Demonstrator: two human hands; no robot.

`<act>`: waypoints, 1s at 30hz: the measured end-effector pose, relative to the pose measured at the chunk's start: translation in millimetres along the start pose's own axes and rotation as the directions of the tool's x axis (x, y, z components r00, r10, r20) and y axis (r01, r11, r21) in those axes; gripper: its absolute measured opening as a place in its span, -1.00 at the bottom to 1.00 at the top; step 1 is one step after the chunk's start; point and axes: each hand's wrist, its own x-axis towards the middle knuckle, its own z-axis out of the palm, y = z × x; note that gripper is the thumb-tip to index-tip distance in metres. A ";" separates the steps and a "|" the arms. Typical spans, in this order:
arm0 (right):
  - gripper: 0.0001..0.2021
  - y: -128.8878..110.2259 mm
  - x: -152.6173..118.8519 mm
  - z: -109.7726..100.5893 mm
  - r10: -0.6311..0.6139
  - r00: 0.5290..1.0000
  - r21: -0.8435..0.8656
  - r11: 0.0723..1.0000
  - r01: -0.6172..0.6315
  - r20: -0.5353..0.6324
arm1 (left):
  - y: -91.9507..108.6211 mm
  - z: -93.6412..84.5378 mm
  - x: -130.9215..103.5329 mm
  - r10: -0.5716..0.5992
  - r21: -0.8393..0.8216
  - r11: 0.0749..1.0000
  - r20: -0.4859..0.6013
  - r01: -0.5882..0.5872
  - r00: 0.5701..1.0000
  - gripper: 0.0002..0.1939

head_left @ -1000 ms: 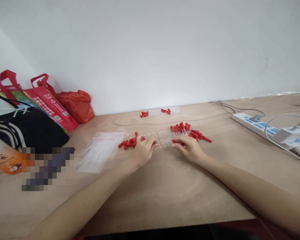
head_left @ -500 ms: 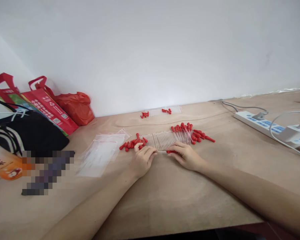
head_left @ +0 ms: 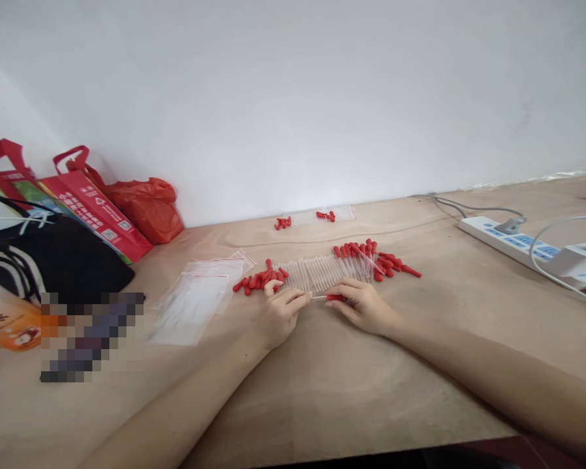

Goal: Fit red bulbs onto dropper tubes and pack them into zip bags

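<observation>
My left hand (head_left: 282, 314) is closed on one end of a thin clear glass tube (head_left: 318, 298), a dropper's pipette. At the tube's other end, my right hand (head_left: 364, 307) pinches a red rubber bulb (head_left: 334, 298), which meets the tube. Just beyond my hands lies a row of clear dropper tubes (head_left: 308, 272) side by side. Loose red bulbs (head_left: 258, 280) are heaped at the row's left end. On its right, several droppers with red bulbs (head_left: 354, 249) lie across the tubes, with more red bulbs (head_left: 394, 263) beside them.
Clear zip bags (head_left: 195, 306) lie flat to the left. Against the wall is another clear bag (head_left: 307, 217) with red bulbs and tubes. A white power strip (head_left: 508, 240) with cables stands right. A black bag (head_left: 53, 260), a red shopping bag (head_left: 95, 212) and a red plastic bag (head_left: 146, 207) fill the left.
My left hand has shifted slightly to the right along the glass tube, toward the red bulb. My right hand keeps its hold on the bulb, almost unmoved.
</observation>
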 end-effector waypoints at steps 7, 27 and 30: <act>-0.85 0.3 -2.3 0.3 -0.028 1.000 -0.015 0.999 0.028 0.008 | 0.4 -0.7 1.1 0.064 0.009 0.998 0.000 -0.064 0.998 -0.72; -0.82 -1.4 -0.7 0.5 -0.097 0.988 -0.109 0.988 0.110 0.120 | 13.4 0.2 2.1 0.088 0.028 0.996 -0.051 -0.086 0.995 -0.73; -0.81 -0.7 -0.4 1.3 -0.099 0.985 -0.107 0.988 0.115 0.140 | 14.9 0.2 2.1 0.063 0.011 0.998 -0.035 -0.062 0.997 -0.73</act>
